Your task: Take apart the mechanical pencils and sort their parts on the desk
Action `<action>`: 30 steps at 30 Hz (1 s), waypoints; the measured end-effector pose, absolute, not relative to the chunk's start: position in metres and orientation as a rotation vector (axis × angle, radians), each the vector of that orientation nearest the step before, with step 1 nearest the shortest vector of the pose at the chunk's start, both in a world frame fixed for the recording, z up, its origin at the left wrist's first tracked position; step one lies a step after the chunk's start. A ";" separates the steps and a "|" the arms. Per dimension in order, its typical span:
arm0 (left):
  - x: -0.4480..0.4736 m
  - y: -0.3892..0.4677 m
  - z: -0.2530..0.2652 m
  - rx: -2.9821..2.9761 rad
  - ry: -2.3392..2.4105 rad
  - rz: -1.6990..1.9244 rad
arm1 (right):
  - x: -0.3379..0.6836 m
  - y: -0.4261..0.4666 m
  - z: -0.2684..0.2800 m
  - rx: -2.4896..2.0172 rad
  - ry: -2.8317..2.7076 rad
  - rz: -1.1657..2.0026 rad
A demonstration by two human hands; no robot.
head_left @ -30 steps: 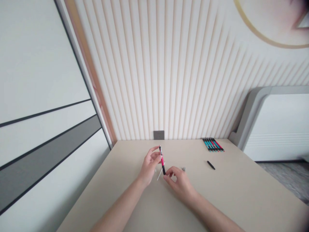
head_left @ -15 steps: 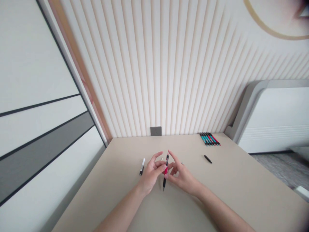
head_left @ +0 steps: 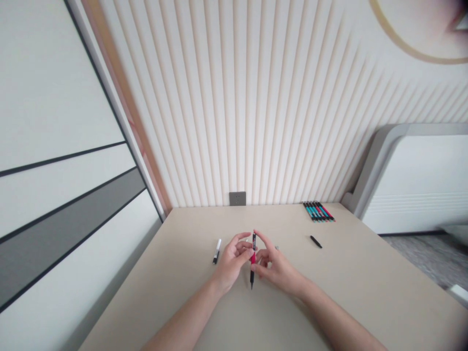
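Observation:
A red and black pen [head_left: 252, 260] is held nearly upright between my two hands, its tip pointing down toward me. My left hand [head_left: 234, 258] pinches the pen's barrel with thumb and fingers from the left. From the right, my right hand [head_left: 272, 261] grips it lower with the thumb, and its index fingertip touches the pen's top end. A white and black marker [head_left: 217, 251] lies just left of my left hand. Small light objects behind my fingers are mostly hidden.
Several pens [head_left: 319, 212] in teal, red and black lie side by side at the table's back right. Nearer stands out a black pen cap or short black pen [head_left: 316, 242]. A dark wall socket [head_left: 237, 198] sits behind the beige table [head_left: 175, 292].
The pen has turned closer to vertical, its tip shifting slightly right. My right index finger has come onto the pen's top end. The whole view has shifted a little.

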State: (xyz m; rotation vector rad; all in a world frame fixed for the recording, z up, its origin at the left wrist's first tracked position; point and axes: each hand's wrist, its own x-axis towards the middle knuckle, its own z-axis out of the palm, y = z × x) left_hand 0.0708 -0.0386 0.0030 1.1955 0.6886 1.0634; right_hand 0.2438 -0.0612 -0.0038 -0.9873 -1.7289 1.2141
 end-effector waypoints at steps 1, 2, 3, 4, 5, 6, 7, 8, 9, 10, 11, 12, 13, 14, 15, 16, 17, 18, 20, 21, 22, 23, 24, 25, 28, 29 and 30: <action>0.071 -0.038 0.002 1.206 0.693 1.061 | 0.243 -0.062 -0.003 -0.987 -1.715 1.237; 0.071 -0.038 0.002 1.215 0.699 1.058 | 0.243 -0.062 -0.002 -0.987 -1.699 1.259; 0.071 -0.038 0.002 1.221 0.704 1.055 | 0.242 -0.062 -0.002 -0.986 -1.682 1.278; 0.071 -0.038 0.002 1.225 0.709 1.053 | 0.241 -0.063 -0.001 -0.984 -1.666 1.292; 0.071 -0.038 0.002 1.227 0.711 1.054 | 0.240 -0.063 -0.002 -0.980 -1.652 1.300; 0.071 -0.038 0.002 1.227 0.711 1.056 | 0.239 -0.063 -0.002 -0.974 -1.642 1.300; 0.071 -0.038 0.003 1.226 0.710 1.061 | 0.239 -0.063 -0.003 -0.967 -1.636 1.290; 0.071 -0.039 0.003 1.224 0.708 1.068 | 0.238 -0.063 -0.004 -0.961 -1.634 1.274; 0.071 -0.039 0.004 1.221 0.707 1.075 | 0.238 -0.062 -0.005 -0.956 -1.638 1.257; 0.072 -0.039 0.004 1.218 0.707 1.080 | 0.238 -0.062 -0.006 -0.954 -1.646 1.243; 0.072 -0.039 0.004 1.215 0.706 1.084 | 0.238 -0.062 -0.007 -0.957 -1.655 1.231; 0.072 -0.039 0.005 1.213 0.705 1.086 | 0.239 -0.061 -0.008 -0.962 -1.665 1.222; 0.072 -0.039 0.005 1.213 0.704 1.084 | 0.239 -0.061 -0.008 -0.968 -1.674 1.214; 0.072 -0.039 0.005 1.218 0.704 1.081 | 0.240 -0.061 -0.008 -0.977 -1.682 1.208; 0.072 -0.039 0.005 1.226 0.706 1.078 | 0.240 -0.061 -0.008 -0.987 -1.689 1.200; 0.072 -0.039 0.005 1.237 0.710 1.076 | 0.240 -0.060 -0.007 -0.999 -1.696 1.194; 0.072 -0.038 0.005 1.250 0.717 1.075 | 0.241 -0.061 -0.006 -1.009 -1.703 1.190; 0.072 -0.038 0.005 1.264 0.724 1.073 | 0.241 -0.061 -0.005 -1.016 -1.710 1.187; 0.072 -0.038 0.004 1.284 0.740 1.067 | 0.241 -0.061 -0.003 -1.017 -1.718 1.185; 0.072 -0.038 0.004 1.290 0.747 1.064 | 0.241 -0.062 -0.001 -1.011 -1.717 1.186; 0.072 -0.037 0.004 1.294 0.752 1.060 | 0.241 -0.062 0.000 -1.002 -1.713 1.189; 0.072 -0.038 0.003 1.296 0.756 1.054 | 0.241 -0.062 0.000 -0.993 -1.705 1.193; 0.072 -0.038 0.003 1.298 0.758 1.048 | 0.241 -0.062 0.001 -0.986 -1.698 1.200; 0.072 -0.038 0.002 1.300 0.760 1.042 | 0.241 -0.062 0.001 -0.979 -1.690 1.207; 0.072 -0.038 0.001 1.308 0.759 1.031 | 0.241 -0.063 0.001 -0.974 -1.672 1.230; 0.072 -0.039 0.001 1.310 0.754 1.027 | 0.240 -0.063 0.001 -0.969 -1.669 1.239; 0.072 -0.039 0.001 1.310 0.747 1.023 | 0.240 -0.063 0.001 -0.962 -1.666 1.249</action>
